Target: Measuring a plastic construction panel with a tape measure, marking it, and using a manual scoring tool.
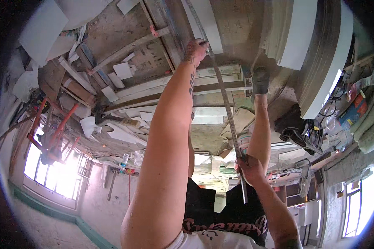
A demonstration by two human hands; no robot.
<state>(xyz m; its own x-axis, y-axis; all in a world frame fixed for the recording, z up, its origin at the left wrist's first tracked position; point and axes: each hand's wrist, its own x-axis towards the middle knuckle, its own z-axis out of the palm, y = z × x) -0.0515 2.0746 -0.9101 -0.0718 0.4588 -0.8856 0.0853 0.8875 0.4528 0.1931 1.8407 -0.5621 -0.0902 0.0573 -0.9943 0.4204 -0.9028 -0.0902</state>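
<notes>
A long metal rule (220,83) runs from the top of the head view down past my right leg, over a long white board (210,23) on the dusty floor. My left hand (196,50) grips it near the top, fingers closed around its edge at the board. My right hand (249,168) is closed on the rule's lower part, in front of my dark shorts. My right shoe (260,79) stands beside the rule.
Stacked white-edged panels (299,29) lie at right, near a black bag (293,124). Scattered offcuts (122,70), timber strips (207,79), a hammer-like tool (112,120) and a red metal frame (41,124) lie at left. A bottle (124,162) stands farther back, near windows.
</notes>
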